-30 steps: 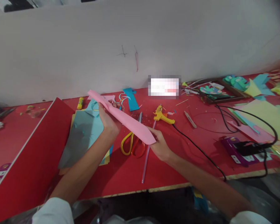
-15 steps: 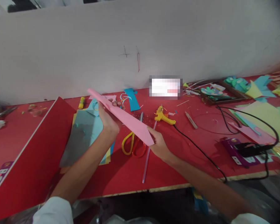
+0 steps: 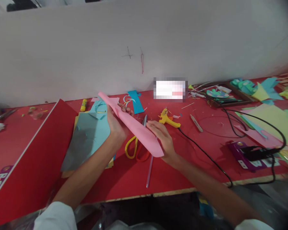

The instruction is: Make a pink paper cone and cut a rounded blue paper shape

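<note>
Above the scissors (image 3: 135, 148), head view, a pink paper (image 3: 139, 130) slants, partly covering them. Left hand (image 3: 116, 126), left of the scissors, clasps it between thumb and fingers. Right hand (image 3: 165, 139), right of them, has fingers extended beside the paper's near end; whether it pinches cannot be told.

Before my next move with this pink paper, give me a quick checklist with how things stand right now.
1. Left hand holding the pink paper: ok, its fingers are around the upper part.
2. Right hand gripping the lower end: cannot tell; its fingers lie along the edge, the thumb is hidden.
3. Paper raised off the red table: ok.
4. Scissors in full view: not ok, the paper covers part of them.
5. Glue gun apart from the paper: ok, it lies beyond the right hand.
6. Glue gun cool: cannot tell.
</note>
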The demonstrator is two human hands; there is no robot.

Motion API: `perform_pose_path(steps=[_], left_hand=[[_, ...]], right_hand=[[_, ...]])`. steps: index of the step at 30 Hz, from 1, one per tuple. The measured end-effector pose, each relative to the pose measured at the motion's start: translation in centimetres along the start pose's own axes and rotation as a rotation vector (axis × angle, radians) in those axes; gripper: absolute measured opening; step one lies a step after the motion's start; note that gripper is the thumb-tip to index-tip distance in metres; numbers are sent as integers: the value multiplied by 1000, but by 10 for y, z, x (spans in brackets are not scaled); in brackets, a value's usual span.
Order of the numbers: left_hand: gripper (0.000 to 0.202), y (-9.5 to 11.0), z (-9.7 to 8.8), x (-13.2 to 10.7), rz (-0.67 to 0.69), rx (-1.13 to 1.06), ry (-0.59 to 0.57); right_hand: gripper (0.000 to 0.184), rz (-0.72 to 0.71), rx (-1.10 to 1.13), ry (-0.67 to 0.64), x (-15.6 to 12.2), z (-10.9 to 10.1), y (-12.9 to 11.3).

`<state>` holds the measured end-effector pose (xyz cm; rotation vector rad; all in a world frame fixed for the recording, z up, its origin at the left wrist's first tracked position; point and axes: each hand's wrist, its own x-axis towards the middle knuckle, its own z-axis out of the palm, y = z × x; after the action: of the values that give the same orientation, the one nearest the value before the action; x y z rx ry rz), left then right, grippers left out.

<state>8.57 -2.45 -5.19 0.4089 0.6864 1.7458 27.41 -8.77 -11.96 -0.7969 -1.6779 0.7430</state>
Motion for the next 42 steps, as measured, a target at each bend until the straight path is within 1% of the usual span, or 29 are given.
perform_pose_path(steps=[3, 6, 8, 12, 17, 20, 23, 24, 26, 28, 29, 32, 38, 40, 42], left_hand=[[47, -3, 0, -3, -43, -4, -14], [49, 0, 1, -2, -72, -1, 3], [49, 4, 1, -1, -82, 16, 10], [47, 8, 1, 1, -84, 24, -8], [49, 12, 5, 2, -130, -7, 25], [47, 12, 7, 0, -129, -40, 13], [46, 8, 8, -3, -123, -58, 10], [46, 7, 8, -4, -136, -60, 12], [48, 4, 7, -5, -169, -59, 13], [50, 3, 6, -5, -198, -56, 7], [50, 3, 6, -5, -207, -54, 6], [52, 6, 7, -4, -220, -45, 7], [49, 8, 7, -1, -176, -7, 23], [46, 9, 5, 0, -164, -2, 43], [46, 11, 4, 2, -158, 2, 60]], right_hand=[[47, -74, -27, -124, -1, -3, -2], [47, -79, -38, -193, -1, -4, 0], [48, -81, -40, -199, 0, -3, 3], [52, -121, -58, -170, 0, -4, 12], [53, -160, -119, -146, 1, -8, 18], [53, -209, -163, -104, 2, -8, 18], [59, -260, -185, -53, 4, -8, 17], [62, -280, -195, -67, 5, -8, 16], [65, -328, -223, -138, 5, -8, 15], [65, -375, -251, -214, 5, -10, 13], [64, -393, -261, -232, 5, -10, 12], [61, -420, -280, -244, 5, -11, 13], [63, -488, -289, -234, 6, -13, 15], [63, -546, -344, -258, 6, -14, 12], [64, -613, -403, -315, 5, -16, 10]])
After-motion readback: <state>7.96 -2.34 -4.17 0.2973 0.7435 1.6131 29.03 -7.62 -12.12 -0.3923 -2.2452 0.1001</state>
